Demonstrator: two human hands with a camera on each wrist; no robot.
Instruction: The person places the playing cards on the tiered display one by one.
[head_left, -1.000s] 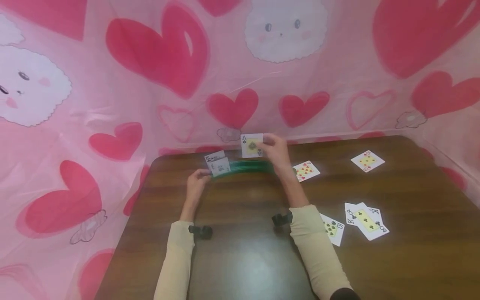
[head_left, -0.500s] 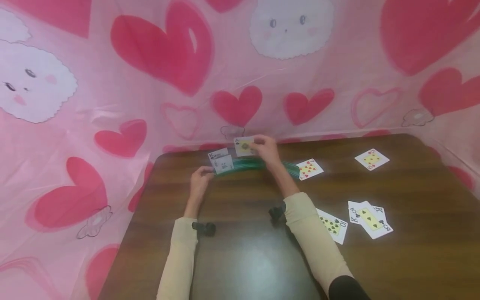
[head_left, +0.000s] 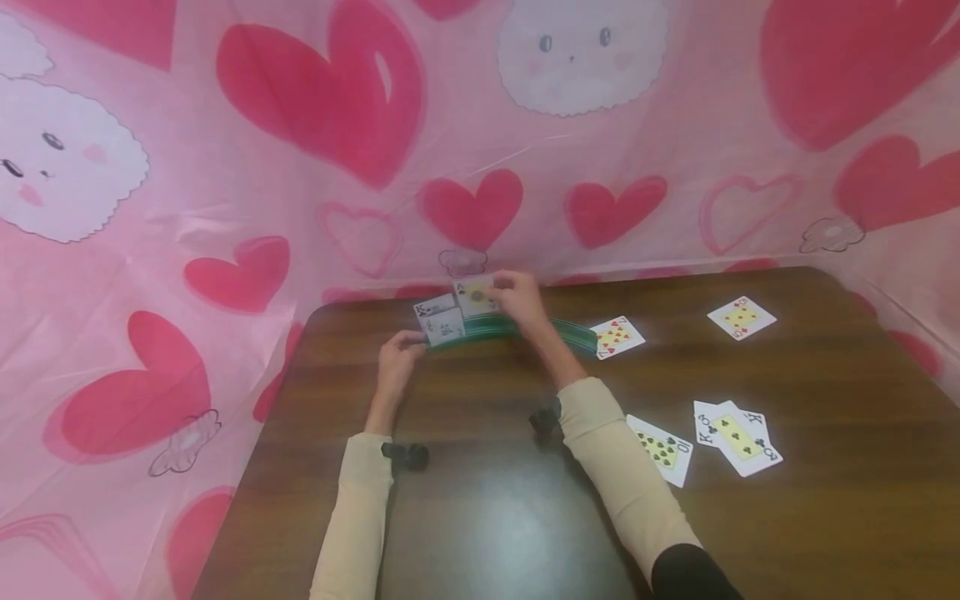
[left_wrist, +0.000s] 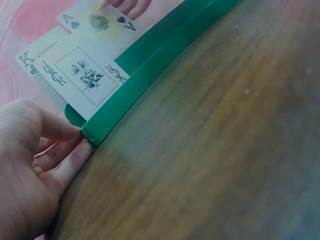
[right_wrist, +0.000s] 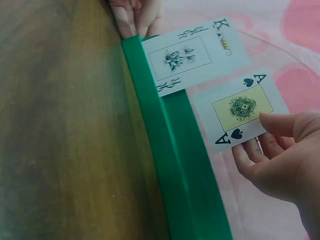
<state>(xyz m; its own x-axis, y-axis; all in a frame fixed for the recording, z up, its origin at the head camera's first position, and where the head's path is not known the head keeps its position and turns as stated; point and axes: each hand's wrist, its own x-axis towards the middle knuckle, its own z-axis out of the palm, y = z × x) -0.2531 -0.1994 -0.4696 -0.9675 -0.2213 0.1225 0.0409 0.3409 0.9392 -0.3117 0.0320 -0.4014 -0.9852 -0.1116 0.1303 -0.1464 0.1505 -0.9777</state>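
The left hand (head_left: 397, 364) pinches the left end of a green card holder (left_wrist: 112, 112), where a joker (left_wrist: 82, 75) stands before a king (right_wrist: 231, 47). The right hand (head_left: 520, 302) pinches an ace (right_wrist: 243, 107) by the holder's back edge. Rightward, a seven (head_left: 617, 337) lies on the table (head_left: 487, 500).

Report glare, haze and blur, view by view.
Head: a pale glare patch on the table, bottom middle, with slight haze overall. Left wrist: table grain soft, joker print legible. Right wrist: table grain soft, ace of spades readable.
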